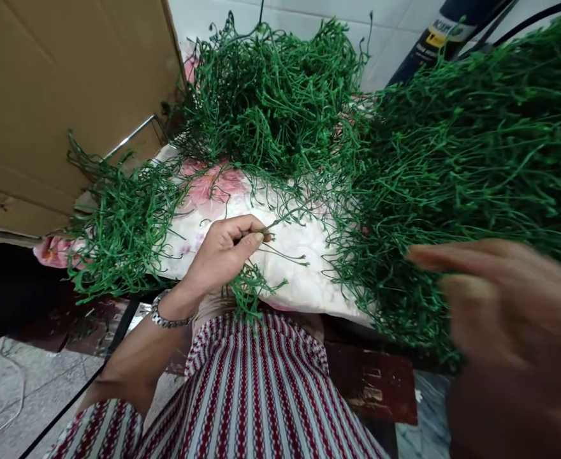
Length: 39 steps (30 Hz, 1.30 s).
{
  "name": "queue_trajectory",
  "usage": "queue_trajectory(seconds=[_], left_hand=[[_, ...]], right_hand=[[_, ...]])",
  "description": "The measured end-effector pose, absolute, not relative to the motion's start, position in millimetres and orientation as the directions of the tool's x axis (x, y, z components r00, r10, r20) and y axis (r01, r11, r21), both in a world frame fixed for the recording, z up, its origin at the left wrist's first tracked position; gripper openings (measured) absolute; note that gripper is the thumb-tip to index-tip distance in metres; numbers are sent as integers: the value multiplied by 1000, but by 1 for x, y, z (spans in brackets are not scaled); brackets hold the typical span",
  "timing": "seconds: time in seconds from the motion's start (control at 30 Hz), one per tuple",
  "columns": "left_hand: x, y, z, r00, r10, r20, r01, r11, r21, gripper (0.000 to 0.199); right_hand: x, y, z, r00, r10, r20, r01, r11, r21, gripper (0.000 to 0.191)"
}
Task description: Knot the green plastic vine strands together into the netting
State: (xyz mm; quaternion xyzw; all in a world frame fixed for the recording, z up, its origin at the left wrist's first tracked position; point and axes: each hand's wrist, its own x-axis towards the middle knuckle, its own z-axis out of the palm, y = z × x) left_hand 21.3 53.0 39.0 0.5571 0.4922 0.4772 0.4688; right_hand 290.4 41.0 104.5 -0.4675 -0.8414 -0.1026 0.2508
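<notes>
My left hand (227, 248) pinches a few thin green plastic stems (285, 220) between thumb and fingertips, over a white cloth (299, 280) with pink flowers. Just below it, a small green bunch (249, 293) lies at the cloth's front edge. My right hand (500, 293) is blurred, at the right, over the near part of a large green pile (466, 166); whether its fingers hold anything is not clear. Another green heap (280, 95) sits at the back middle, and a smaller one (127, 223) lies on the left.
A cardboard box (70, 95) stands at the back left, with a metal wire piece (130, 137) beside it. A dark blue tube (433, 38) leans against the white tiled wall (386, 32). Reddish-brown wood (376, 382) shows below the cloth, and a black cable (65, 408) crosses the lower left.
</notes>
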Motion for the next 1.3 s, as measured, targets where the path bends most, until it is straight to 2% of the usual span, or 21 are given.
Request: queue_trajectory(seconds=[0.07,0.13,0.23,0.3,0.43,0.5,0.7,0.9,1.0,1.07,1.2,1.3], left_hand=[[24,53,39,46,998,35,45,-37,998,11],[28,52,39,59,998,9,2,-9,1000,12],[33,47,40,112,993,32,-39,-27,999,11],[36,44,38,134,988,79,-67,-71,995,12],[37,38,33,116,987,111,-137,-95,986,9],[36,36,31,105,989,100,-138,-85,987,7],[42,32,30,-140,989,43,-227,-75,971,17],[51,32,26,-93,993,70,-148,-83,985,24],[48,34,32,11,997,76,-68,-75,995,22],[44,35,38,145,988,57,-3,-57,998,22],[34,35,46,402,916,-2,111,-46,993,21],[29,32,49,482,876,-21,198,-85,977,22]], right_hand=[[264,39,92,-519,712,473,685,678,-268,20],[240,42,79,-545,703,456,571,710,-412,26],[216,52,62,-539,704,462,527,710,-466,38],[207,57,55,-565,713,416,497,696,-518,41],[197,58,42,-586,739,331,400,619,-676,20],[194,54,38,-563,758,330,414,604,-681,14],[189,34,37,-590,733,338,437,642,-630,29],[192,16,40,-516,800,307,480,567,-670,28],[201,19,41,-514,809,284,484,548,-682,28],[208,24,40,-537,796,279,491,564,-663,27],[217,30,39,-622,738,261,518,638,-570,25],[219,30,40,-663,701,262,524,685,-506,26]])
